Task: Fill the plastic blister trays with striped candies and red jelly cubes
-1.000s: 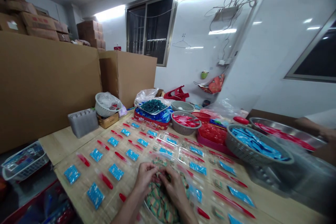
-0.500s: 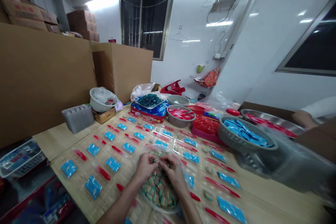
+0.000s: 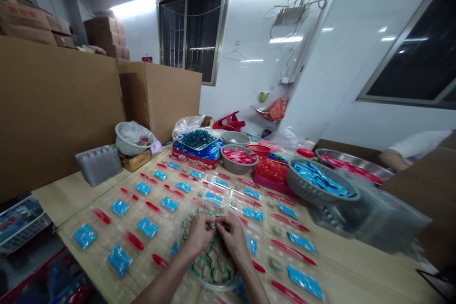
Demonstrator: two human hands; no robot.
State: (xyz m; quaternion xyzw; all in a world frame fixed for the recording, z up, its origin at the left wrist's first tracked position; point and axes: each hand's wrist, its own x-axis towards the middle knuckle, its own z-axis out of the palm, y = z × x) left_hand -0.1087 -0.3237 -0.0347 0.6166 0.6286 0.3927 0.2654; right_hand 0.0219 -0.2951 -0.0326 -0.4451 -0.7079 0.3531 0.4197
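Note:
A round clear tub [image 3: 213, 287] full of small striped green, pink and tan pieces [image 3: 215, 263] stands in front of me. Above it, my left hand [image 3: 200, 233] and my right hand [image 3: 232, 236] come together with fingers pinched. A small striped piece seems to sit between the fingertips, mostly hidden by them. Clear plastic trays spread around the tub, holding blue printed packets [image 3: 147, 227] and red pen-shaped tools [image 3: 133, 240]. Small striped pieces also lie in some trays to the right, such as one striped block [image 3: 276, 263].
Behind the trays stand a grey basket of red-and-white items [image 3: 238, 168], a red container [image 3: 272, 180] and a grey basket of blue packets [image 3: 295, 185]. A tin [image 3: 194, 159] holds blue items. Clear plastic boxes [image 3: 98, 166] sit left. Another person's arm [image 3: 395, 159] shows at right.
The view has shifted slightly, so the table appears further left. My hands stay pinched together over the tub, the fingertips a little lower in view.

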